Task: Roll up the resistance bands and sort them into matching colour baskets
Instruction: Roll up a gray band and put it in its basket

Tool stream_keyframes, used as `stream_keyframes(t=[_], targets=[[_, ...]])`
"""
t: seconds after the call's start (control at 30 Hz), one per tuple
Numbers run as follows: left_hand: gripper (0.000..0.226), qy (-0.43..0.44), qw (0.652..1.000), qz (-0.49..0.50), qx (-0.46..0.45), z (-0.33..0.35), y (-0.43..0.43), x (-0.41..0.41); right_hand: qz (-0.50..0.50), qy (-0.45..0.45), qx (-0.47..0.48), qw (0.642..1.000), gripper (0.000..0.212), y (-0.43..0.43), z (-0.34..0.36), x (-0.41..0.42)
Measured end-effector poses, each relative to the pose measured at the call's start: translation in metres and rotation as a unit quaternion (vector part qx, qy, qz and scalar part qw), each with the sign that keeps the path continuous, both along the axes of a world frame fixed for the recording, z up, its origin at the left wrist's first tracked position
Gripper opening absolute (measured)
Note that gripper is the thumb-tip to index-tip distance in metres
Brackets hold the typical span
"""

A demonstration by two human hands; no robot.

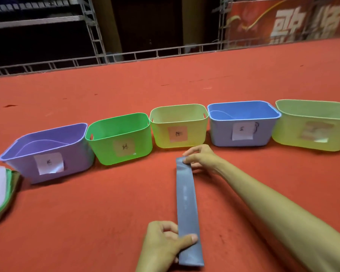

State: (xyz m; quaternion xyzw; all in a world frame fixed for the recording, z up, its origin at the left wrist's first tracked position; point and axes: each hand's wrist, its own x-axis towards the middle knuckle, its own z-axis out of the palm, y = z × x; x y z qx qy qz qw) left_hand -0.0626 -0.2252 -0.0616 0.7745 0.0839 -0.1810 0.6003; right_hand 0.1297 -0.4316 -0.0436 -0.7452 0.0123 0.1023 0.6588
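The grey-blue band (185, 197) lay flat on the red carpet (106, 203), stretched away from the person, just in front of the row of 5 baskets. The left hand (161, 246) held the near end: the thumb lay across the band and pressed it, and the other fingers were curled at its left edge. The right hand (200, 158) pinched the far end with the fingertips close together; how the thumb sat there, I could not tell.

Nothing was rolled yet, so I think the rolling had to begin from one end. The band looked thin and elastic. If one hand let go too soon, it could spring back or twist, and the roll would come out crooked. A loose roll could also open again when dropped.

The colour was another risk. In this light the band looked grey as much as blue, so it could be put in the purple basket (24, 163) instead of the blue basket (222, 134)
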Motion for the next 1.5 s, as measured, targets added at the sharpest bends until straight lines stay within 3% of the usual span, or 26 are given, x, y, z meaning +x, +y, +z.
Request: stream_keyframes(t=[0.13,0.23,0.3,0.5,0.63,0.73,1.0,1.13,1.27,1.5], targets=[[0.054,-0.066,0.972,-0.020,0.224,-0.002,0.007,0.000,-0.008,-0.051,-0.067,0.996,0.018,0.006,-0.029,0.013],[0.075,-0.094,0.895,-0.052,0.433,0.005,0.015,0.009,-0.023,-0.100,-0.065,0.993,0.017,0.006,-0.039,0.018],[0.072,-0.117,0.870,-0.051,0.475,0.011,0.018,0.031,-0.032,-0.144,-0.065,0.987,0.016,0.007,-0.046,0.019],[0.023,-0.240,0.906,-0.021,0.349,-0.014,0.003,0.137,-0.027,-0.165,-0.005,0.986,0.016,0.006,-0.055,0.016],[0.026,-0.295,0.907,-0.021,0.299,-0.028,-0.013,0.181,-0.022,-0.166,0.008,0.986,0.012,0.002,-0.058,0.020],[0.014,-0.296,0.910,-0.006,0.292,-0.032,-0.019,0.193,-0.027,-0.173,-0.011,0.985,0.017,-0.001,-0.059,0.022],[0.007,-0.289,0.919,0.028,0.267,-0.040,-0.020,0.202,-0.070,-0.244,-0.199,0.947,0.007,0.000,-0.063,0.022],[0.022,-0.303,0.918,0.019,0.256,-0.040,-0.018,0.202,-0.062,-0.286,-0.256,0.921,0.010,0.003,-0.059,0.016],[0.020,-0.323,0.909,-0.004,0.263,-0.040,-0.018,0.201,-0.067,-0.308,-0.274,0.909,0.011,0.004,-0.063,0.017],[0.013,-0.312,0.914,0.023,0.260,-0.043,-0.019,0.203,-0.045,-0.269,-0.263,0.925,0.002,0.002,-0.063,0.018]])
